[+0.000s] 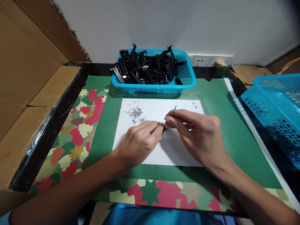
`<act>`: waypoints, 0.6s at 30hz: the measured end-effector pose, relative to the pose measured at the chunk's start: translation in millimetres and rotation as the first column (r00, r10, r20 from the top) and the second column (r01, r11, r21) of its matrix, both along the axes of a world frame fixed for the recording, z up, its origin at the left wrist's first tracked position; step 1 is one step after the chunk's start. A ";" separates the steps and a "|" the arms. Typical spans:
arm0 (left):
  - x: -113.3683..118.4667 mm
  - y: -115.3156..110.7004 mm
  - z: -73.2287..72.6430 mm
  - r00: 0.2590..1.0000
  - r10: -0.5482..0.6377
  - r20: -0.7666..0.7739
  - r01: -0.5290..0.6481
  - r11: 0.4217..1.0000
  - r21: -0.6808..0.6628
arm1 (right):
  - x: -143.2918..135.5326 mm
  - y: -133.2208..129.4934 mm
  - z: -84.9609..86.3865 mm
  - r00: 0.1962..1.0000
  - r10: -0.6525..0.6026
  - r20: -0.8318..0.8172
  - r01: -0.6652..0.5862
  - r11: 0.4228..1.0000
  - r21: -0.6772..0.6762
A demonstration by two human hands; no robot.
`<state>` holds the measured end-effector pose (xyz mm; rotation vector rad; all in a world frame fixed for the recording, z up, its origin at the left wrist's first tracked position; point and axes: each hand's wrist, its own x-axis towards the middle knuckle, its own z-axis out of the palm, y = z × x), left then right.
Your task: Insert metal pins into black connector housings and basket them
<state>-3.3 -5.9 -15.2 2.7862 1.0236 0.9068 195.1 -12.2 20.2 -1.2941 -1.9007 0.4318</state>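
My left hand is closed, its thumb and fingers pinching a small black part that is mostly hidden. Pen-like in my right hand is a thin metal tool, slanting down to the black part at the left fingertips. Both hands meet over a white sheet of paper. Left of them on the paper lies a loose pile of tiny bent wire springs. A few dark specks show near the sheet's upper right corner.
A blue basket heaped with black plastic parts stands behind the paper. Another blue basket is at the right edge. Cardboard walls the left side. Power sockets sit low on the wall. A green patterned mat covers the table.
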 end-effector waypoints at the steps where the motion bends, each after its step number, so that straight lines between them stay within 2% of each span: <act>1: 0.0 0.0 -0.4 1.000 0.003 -0.007 -0.003 1.000 0.000 | -0.3 0.0 0.0 1.000 -0.009 -0.002 0.009 1.000 -0.008; 5: 0.6 0.3 -0.4 0.999 0.008 -0.034 -0.007 1.000 0.004 | -0.9 -0.1 -0.5 1.000 -0.026 0.002 0.026 1.000 0.008; 12: 2.0 -0.8 1.0 0.998 0.015 -0.060 -0.013 0.999 0.031 | 0.9 0.3 -0.8 0.994 -0.017 0.111 0.009 0.997 0.071; 18: 2.1 -1.4 0.7 0.997 0.030 -0.072 -0.027 0.999 0.046 | 0.7 -2.7 -1.4 0.997 -0.003 0.084 -0.003 0.997 0.076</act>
